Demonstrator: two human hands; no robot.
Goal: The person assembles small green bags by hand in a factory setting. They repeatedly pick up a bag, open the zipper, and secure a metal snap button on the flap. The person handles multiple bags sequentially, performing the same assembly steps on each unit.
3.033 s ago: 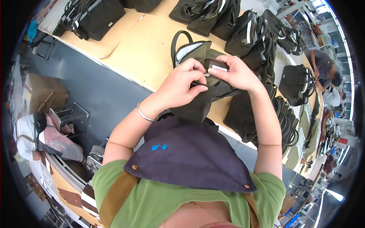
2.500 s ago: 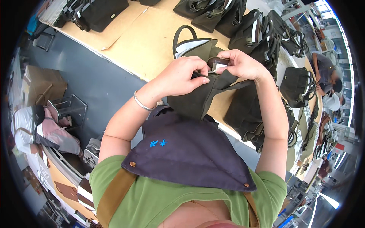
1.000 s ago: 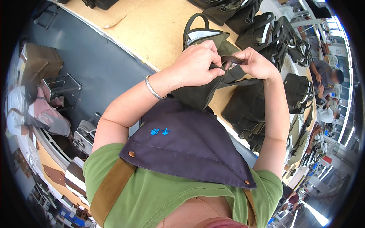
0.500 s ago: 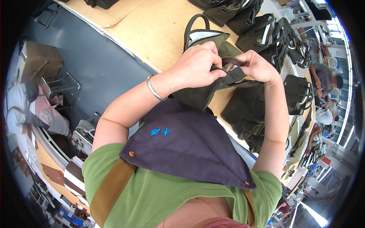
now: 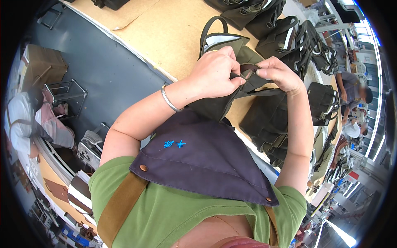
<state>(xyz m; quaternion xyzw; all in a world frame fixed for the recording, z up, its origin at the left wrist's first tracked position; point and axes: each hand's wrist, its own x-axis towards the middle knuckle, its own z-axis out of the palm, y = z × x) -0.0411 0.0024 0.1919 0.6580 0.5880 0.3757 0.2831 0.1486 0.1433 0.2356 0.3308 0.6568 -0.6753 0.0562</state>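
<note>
A dark olive bag (image 5: 215, 105) is held up in front of my chest, above the edge of the tan worktable (image 5: 165, 37). My left hand (image 5: 217, 72) grips the bag's top edge, with a silver bangle on that wrist. Pinching the same top edge at a zipper, my right hand (image 5: 279, 74) sits just to the right, nearly touching the left. Behind my hands, another olive bag with a dark handle and a pale lining (image 5: 221, 39) lies on the table.
Several dark bags (image 5: 285, 35) are lined up along the table's far side, and a stack (image 5: 269, 124) lies at its near right. A seated person (image 5: 29, 120) is at the left by a metal rack (image 5: 68, 93). Other people (image 5: 351, 93) work at the far right.
My hands and the bag have shifted slightly up and right in view. Both hands have kept their hold on the bag's top edge, now closer together at the zipper.
</note>
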